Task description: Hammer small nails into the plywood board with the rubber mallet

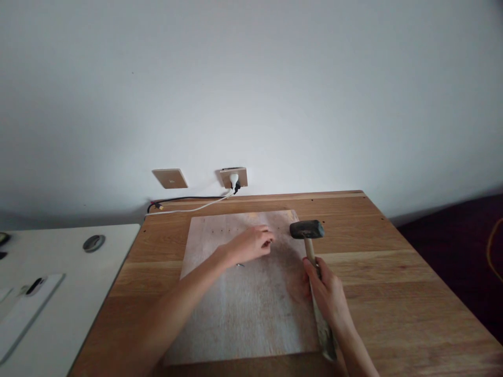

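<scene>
Both hands busy: my right hand [328, 293] gripped hammer [310, 246] by handle, head raised over plywood board [243, 314]; my left hand [251, 245] pinched closed, fingertips on board, nail too small to tell.

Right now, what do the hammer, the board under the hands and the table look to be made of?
The hammer seems to have a dark, dull metal head, though rubber is possible, on a pale wooden handle held in the right hand. The board looks like thin plywood: faded, matt, fine grain, tiny dark dots near the left hand. The table looks like oak-toned wood strips with a smooth finish.
</scene>
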Motion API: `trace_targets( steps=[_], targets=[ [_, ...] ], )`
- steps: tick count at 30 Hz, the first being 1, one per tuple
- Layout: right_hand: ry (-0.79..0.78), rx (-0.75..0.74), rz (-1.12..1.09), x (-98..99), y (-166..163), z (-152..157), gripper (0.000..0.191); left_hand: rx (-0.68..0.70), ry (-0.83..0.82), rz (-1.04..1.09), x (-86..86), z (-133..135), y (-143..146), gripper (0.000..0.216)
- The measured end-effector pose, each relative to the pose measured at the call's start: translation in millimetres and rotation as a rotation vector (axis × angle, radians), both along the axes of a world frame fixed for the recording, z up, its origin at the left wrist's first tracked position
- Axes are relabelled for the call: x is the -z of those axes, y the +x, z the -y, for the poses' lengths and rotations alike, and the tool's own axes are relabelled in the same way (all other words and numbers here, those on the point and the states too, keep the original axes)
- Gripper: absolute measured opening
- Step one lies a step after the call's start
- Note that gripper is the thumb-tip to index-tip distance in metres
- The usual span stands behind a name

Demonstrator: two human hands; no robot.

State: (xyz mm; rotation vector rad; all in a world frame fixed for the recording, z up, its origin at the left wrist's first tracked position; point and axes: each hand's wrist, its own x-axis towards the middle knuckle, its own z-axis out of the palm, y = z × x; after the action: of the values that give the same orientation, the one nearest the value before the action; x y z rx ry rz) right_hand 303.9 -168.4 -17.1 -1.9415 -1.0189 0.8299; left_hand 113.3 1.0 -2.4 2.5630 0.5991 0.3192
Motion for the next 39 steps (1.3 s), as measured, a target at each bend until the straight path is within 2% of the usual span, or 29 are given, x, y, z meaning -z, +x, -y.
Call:
trace_targets(
  steps=[3, 6, 9, 13, 15, 18, 24, 29, 33, 39],
  targets=[
    [0.010, 0.011, 0.003, 2.4, 0, 0, 0.046, -0.118, -0.179, 0.160, 1.2, -35, -11, 0.011],
    [0.017, 0.017, -0.008, 3.7, 1, 1, 0.046, -0.250, -0.302, 0.260, 7.0, -57, -22, 0.008],
    [0.015, 0.019, -0.011, 5.5, 1, 1, 0.047, -0.371, -0.348, 0.335, 14.5, -63, -33, 0.011],
    [0.005, 0.014, -0.009, 10.0, 2, 2, 0.047, -0.443, -0.321, 0.391, 18.3, -62, -36, 0.014],
    [-0.001, 0.015, -0.014, 11.5, 2, 2, 0.049, -0.428, -0.304, 0.396, 17.8, -60, -29, 0.013],
    [0.000, 0.024, -0.007, 11.4, 2, 1, 0.052, -0.333, -0.304, 0.367, 19.6, -58, -6, 0.012],
    [0.026, 0.044, -0.056, 8.0, -2, 0, 0.055, -0.192, -0.197, 0.314, 33.5, -56, 35, 0.012],
    [0.033, 0.045, -0.062, 9.2, -2, 0, 0.058, -0.129, -0.162, 0.285, 36.5, -55, 39, 0.017],
    [0.027, 0.042, -0.087, 10.9, 0, 0, 0.060, -0.138, -0.153, 0.272, 36.3, -52, 40, 0.018],
    [0.026, 0.049, -0.100, 10.5, -1, -1, 0.058, -0.140, -0.234, 0.283, 34.1, -49, 43, 0.017]
  ],
)
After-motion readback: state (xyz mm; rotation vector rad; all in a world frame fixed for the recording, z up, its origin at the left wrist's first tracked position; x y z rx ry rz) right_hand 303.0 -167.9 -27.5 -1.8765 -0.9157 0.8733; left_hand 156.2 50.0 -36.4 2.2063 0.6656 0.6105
